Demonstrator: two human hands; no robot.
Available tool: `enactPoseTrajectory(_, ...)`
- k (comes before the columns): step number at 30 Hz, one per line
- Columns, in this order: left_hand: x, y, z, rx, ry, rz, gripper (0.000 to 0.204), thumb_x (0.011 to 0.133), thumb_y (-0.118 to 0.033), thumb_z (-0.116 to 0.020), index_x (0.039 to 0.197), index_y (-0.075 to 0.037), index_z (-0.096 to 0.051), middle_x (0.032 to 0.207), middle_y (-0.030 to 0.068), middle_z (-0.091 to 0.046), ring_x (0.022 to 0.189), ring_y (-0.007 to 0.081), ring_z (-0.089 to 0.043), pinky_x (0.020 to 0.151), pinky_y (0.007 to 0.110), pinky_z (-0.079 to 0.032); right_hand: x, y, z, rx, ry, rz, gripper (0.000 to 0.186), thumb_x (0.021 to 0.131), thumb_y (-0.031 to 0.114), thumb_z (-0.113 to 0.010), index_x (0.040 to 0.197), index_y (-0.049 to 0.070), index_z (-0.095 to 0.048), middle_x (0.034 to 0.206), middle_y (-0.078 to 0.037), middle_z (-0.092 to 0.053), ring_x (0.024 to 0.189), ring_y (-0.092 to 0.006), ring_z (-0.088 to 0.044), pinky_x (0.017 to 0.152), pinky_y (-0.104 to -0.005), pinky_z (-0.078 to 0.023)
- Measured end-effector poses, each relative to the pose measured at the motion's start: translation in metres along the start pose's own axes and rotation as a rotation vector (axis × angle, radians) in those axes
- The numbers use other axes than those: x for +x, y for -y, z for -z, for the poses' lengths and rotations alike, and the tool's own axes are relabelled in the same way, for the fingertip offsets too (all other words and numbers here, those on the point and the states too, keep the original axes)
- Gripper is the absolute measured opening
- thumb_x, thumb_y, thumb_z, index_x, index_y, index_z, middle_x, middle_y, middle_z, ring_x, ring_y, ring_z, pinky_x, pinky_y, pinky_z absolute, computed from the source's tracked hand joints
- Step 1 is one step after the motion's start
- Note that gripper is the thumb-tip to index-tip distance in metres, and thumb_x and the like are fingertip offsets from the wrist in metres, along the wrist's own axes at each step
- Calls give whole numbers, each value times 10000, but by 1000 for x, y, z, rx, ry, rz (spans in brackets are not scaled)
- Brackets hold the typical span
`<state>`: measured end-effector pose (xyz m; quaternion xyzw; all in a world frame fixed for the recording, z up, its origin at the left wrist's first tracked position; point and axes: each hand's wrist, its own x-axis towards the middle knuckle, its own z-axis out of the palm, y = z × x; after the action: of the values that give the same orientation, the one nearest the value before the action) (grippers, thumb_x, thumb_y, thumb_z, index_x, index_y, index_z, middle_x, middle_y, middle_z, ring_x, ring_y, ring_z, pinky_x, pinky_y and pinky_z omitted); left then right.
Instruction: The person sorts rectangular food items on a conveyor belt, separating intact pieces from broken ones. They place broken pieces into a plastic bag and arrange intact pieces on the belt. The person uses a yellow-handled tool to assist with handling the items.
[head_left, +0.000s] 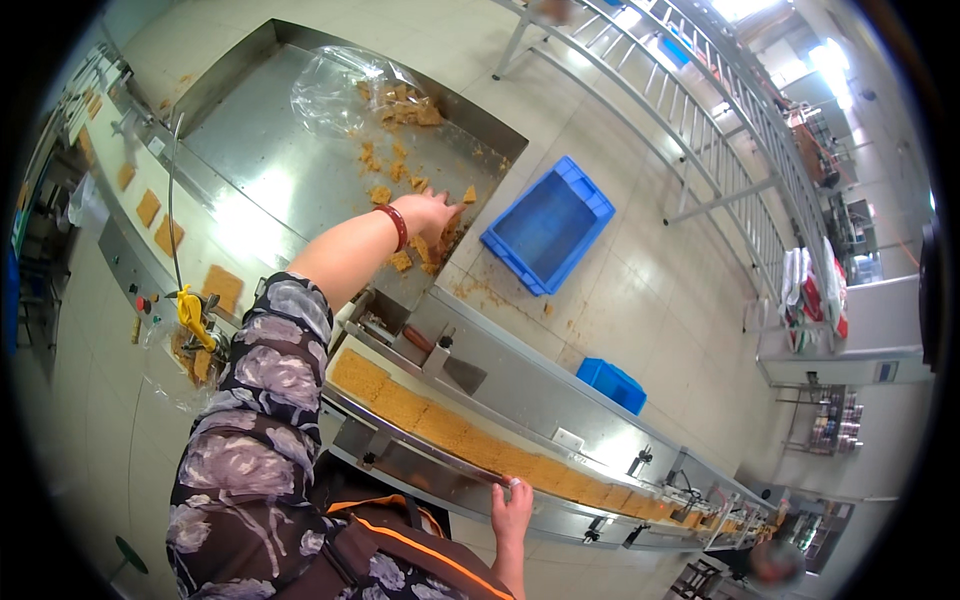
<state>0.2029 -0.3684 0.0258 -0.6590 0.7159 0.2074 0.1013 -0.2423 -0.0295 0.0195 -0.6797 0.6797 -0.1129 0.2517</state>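
My left hand (430,215), with a red bracelet at its wrist, reaches into the corner of a large steel tray (240,110). Its fingers are apart and lie over broken golden-brown biscuit pieces (400,261); their undersides are hidden. A loose biscuit piece (470,194) sits just beyond the fingertips. My right hand (512,505) rests at the near rail of the conveyor, thumb and fingers apart, holding nothing visible. Beside it, a continuous row of golden-brown biscuit sheets (430,415) lies along the belt.
A clear plastic bag (335,85) and heaped biscuit pieces (410,107) occupy the tray's far side. Blue crates (548,228) (611,386) stand on the floor. Left are another belt with biscuit squares (168,235) and a yellow-handled tool (192,315). Metal racks (690,130) rise at the back.
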Motion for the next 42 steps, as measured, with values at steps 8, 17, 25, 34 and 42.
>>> enactPoseTrajectory(8,25,4,-22,-126,-35,-69,860,552,-233,-905,1313,-147,-512,1292,249,-473,1139,425,-531,962,448,-485,2,4,0,-21,24,24,250,836,183,-695,1030,38,-634,1050,-138,-596,1020,-331,-552,900,-409,-448)
enactPoseTrajectory(17,15,10,-32,-429,-160,-71,624,658,-106,-814,1182,-70,-477,1178,219,-498,1068,405,-523,916,423,-467,8,11,2,-2,95,19,253,857,159,-671,1069,27,-626,1076,-141,-593,1033,-329,-556,890,-402,-457)
enactPoseTrajectory(25,5,17,-68,-677,-417,-32,642,664,-129,-836,1187,-42,-473,1037,168,-634,979,325,-616,851,374,-503,19,23,9,13,93,42,272,860,172,-670,1081,21,-624,1084,-152,-594,1043,-328,-556,900,-409,-454)
enactPoseTrajectory(34,-174,-54,-56,-1333,-1136,191,527,765,-81,-794,1183,-99,-474,1018,35,-569,921,146,-575,815,283,-498,31,24,10,-6,124,164,268,860,158,-664,1087,24,-620,1083,-155,-596,1048,-342,-552,905,-420,-445)
enactPoseTrajectory(42,-422,56,-107,-1285,-1740,687,556,852,-75,-728,1292,-122,-391,1090,63,-569,874,148,-599,703,257,-548,52,47,6,1,164,330,236,869,139,-649,1076,32,-615,1068,-153,-595,1049,-346,-545,892,-421,-445)
